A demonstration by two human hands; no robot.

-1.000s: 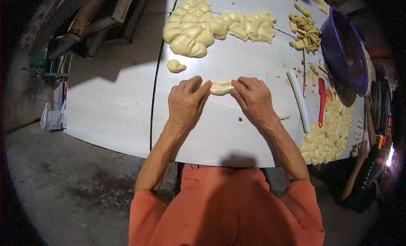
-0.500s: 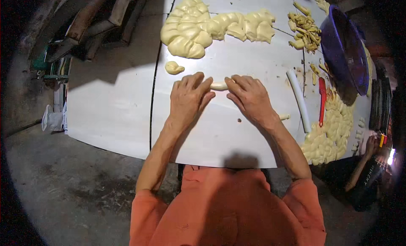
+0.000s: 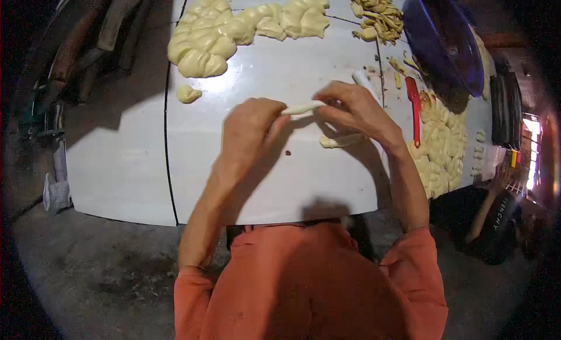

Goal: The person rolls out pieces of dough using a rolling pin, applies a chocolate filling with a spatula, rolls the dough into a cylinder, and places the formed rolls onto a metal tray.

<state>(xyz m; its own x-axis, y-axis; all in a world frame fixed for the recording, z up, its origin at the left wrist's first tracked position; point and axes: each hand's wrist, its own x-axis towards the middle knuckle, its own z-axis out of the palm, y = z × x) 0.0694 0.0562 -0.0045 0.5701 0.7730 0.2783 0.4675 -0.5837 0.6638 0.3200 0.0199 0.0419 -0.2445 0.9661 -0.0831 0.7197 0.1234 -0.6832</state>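
A short pale dough strip is stretched between my hands over the white table. My left hand grips its left end with thumb and fingers. At its other end, my right hand pinches it between thumb and fingertips. A second dough roll lies on the table below my right hand, partly hidden by it. To the left sits a small dough lump. Beyond it spreads a large, glossy yellow dough mass.
A white rod lies partly behind my right hand. Further right are a red-handled tool, many dough pieces, yellowish strips and a purple basin. Another person's dark shirt shows at far right.
The view has shifted, so the table things appear further left. My hands have lifted the dough strip off the table, and my right hand has turned up. The second roll shows more.
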